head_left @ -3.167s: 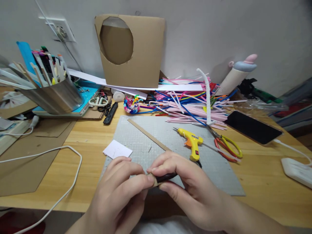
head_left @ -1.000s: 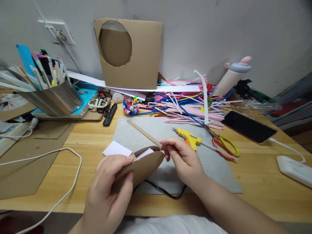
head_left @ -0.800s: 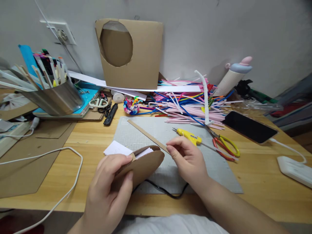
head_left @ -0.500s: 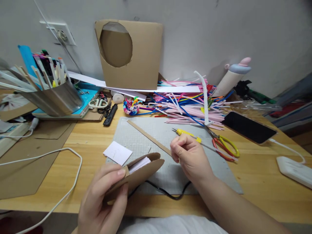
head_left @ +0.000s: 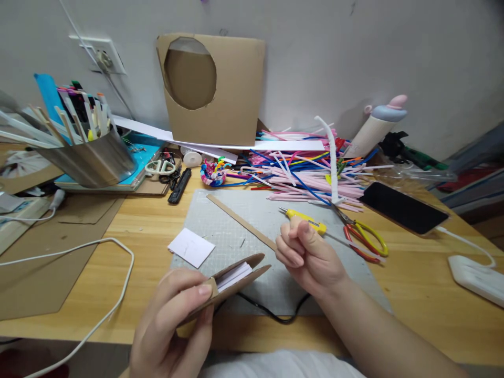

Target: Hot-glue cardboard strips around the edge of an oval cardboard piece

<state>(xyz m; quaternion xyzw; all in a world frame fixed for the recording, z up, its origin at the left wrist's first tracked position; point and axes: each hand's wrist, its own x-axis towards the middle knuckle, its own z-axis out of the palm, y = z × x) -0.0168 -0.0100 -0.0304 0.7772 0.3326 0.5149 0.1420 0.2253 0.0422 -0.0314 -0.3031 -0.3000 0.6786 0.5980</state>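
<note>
My left hand [head_left: 173, 315] pinches a folded cardboard piece [head_left: 258, 273] with curved edges, thumb on the near side. White paper strips [head_left: 235, 276] stand between its two walls, and the walls gape at the right end. My right hand [head_left: 307, 254] hovers to the right of it, fingers curled in and thumb up, with nothing visible in the grasp. Behind that hand a narrow cardboard strip [head_left: 240, 221] lies on the grey cutting mat [head_left: 342, 278]. A small stack of white paper [head_left: 191, 247] rests near the mat's left edge.
A yellow glue gun [head_left: 305, 220] and red-and-yellow pliers [head_left: 364, 239] lie beyond my right hand. Farther back are piled pipe cleaners [head_left: 307, 178], a cardboard panel with a round hole [head_left: 238, 94] and a phone [head_left: 405, 208]. A metal pen holder [head_left: 94, 163] stands left.
My left hand has tipped the cardboard piece and shifted it slightly right and down, so more of the paper strips shows. My right hand has turned, thumb now raised.
</note>
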